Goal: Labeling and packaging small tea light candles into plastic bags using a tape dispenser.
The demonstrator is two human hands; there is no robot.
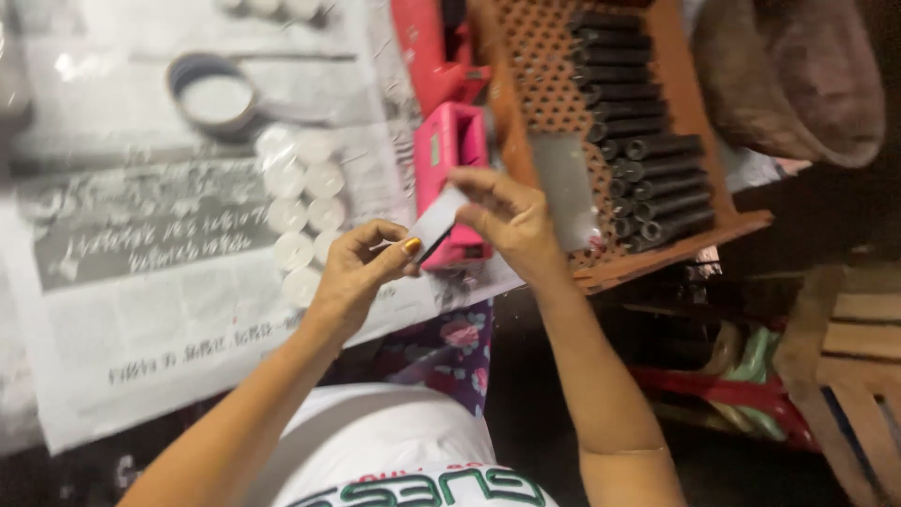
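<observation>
Between both hands (361, 263) (511, 221), grey strip (436, 221) slants up-right.

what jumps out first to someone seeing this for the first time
Both hands meet at the centre: the left hand and right hand pinch a small grey card between them, just in front of a bright pink box. To the right, a perforated brown tray holds rows of black tubes. To the left, white discs lie in a line on newspaper.
</observation>
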